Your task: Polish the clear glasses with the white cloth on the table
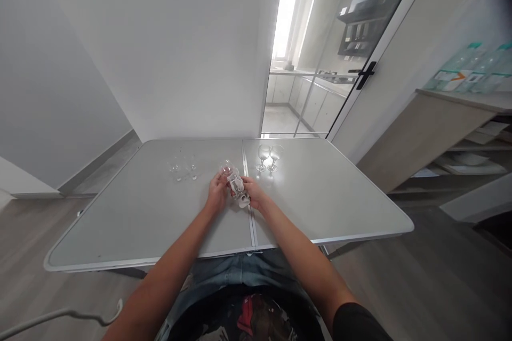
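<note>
Over the table's middle seam, both hands are closed around a clear glass (226, 168) and a crumpled white piece (237, 185), which may be cloth or paper. My left hand (217, 192) grips the glass from the left, its round bowl tilted up and away from me. On the other side, my right hand (255, 193) has its fingers round the white piece against the lower part of the glass. My fingers and the white piece partly hide the glass. Two stemmed glasses (263, 155) stand upright close together, beyond my right hand.
More clear glasses (176, 168) stand on the left of the grey folding table (320, 197), hard to make out. Behind the table are a white wall and a glazed door (312, 53). Plastic bottles (456, 72) sit on a shelf at the right.
</note>
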Tool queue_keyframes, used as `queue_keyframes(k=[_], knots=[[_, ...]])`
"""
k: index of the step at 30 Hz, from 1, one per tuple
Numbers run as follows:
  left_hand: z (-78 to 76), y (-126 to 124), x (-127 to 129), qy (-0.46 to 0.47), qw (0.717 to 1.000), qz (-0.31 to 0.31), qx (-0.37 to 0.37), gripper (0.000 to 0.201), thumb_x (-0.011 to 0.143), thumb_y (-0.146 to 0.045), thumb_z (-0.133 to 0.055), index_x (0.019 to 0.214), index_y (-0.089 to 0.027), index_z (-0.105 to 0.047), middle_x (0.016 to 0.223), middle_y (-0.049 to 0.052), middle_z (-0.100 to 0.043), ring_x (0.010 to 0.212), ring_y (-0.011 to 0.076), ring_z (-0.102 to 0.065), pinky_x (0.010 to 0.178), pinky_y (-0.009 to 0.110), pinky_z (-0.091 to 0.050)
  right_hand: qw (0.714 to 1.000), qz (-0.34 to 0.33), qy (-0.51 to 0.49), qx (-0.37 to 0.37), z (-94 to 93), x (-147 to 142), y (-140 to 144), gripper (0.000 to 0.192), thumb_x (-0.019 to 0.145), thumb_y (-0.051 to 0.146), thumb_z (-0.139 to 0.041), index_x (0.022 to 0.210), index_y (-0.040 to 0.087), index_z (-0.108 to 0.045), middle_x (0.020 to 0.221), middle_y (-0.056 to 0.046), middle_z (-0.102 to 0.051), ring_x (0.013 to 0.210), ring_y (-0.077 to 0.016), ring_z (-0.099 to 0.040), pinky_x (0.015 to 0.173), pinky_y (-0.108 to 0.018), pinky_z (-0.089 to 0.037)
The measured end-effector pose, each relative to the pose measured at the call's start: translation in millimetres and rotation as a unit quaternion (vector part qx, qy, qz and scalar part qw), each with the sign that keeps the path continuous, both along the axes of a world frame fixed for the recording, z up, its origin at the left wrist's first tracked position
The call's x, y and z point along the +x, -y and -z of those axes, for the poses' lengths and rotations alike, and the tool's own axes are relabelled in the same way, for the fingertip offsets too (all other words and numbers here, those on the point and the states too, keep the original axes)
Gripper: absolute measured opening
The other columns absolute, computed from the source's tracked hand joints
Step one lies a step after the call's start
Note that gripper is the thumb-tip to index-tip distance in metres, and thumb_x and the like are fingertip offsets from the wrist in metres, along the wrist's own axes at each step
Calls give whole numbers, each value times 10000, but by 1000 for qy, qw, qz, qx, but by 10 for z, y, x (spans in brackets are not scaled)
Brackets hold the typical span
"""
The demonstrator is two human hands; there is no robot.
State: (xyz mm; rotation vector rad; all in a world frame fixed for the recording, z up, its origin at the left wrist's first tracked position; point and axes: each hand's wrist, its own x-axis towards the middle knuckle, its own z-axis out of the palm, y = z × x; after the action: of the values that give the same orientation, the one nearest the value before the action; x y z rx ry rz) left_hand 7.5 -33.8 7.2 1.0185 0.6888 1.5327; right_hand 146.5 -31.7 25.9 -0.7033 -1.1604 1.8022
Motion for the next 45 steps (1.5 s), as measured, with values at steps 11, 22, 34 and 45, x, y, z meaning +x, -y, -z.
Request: queue_keyframes(k=[11,22,34,45], knots=[[111,-48,-56,-18,997,-66,23,664,735,-428,-843,1308,-222,-578,1267,142,-675,1212,239,-621,1004,330,-480,852,155,390,312,42,3,18,185,881,330,-581,992,183,-604,889,-61,-659,852,-213,-590,814,-342,-429],[65,-46,-141,67,996,36,-39,580,798,-564,-736,1220,-177,-642,1229,163,-701,1112,270,-674,974,409,-499,992,-38,106,64,-19,-14,59,260,815,452,-570,762,198,-567,636,-12,-560,622,-172,-528,606,-293,-436],[91,-85,-112,55,998,-22,10,539,789,-431,-793,1246,-205,-616,1237,158,-695,1090,248,-687,1009,406,-474,873,226,345,259,45,-78,96,108,770,297,-641,759,214,-573,775,-49,-618,863,-223,-563,801,-325,-411],[-4,-8,-97,83,996,27,7,616,758,-454,-813,1270,-192,-593,1307,184,-656,1180,292,-651,1038,445,-466,994,-28,99,32,-55,118,23,247,771,434,-631,742,205,-543,624,-7,-534,599,-171,-509,579,-292,-409]])
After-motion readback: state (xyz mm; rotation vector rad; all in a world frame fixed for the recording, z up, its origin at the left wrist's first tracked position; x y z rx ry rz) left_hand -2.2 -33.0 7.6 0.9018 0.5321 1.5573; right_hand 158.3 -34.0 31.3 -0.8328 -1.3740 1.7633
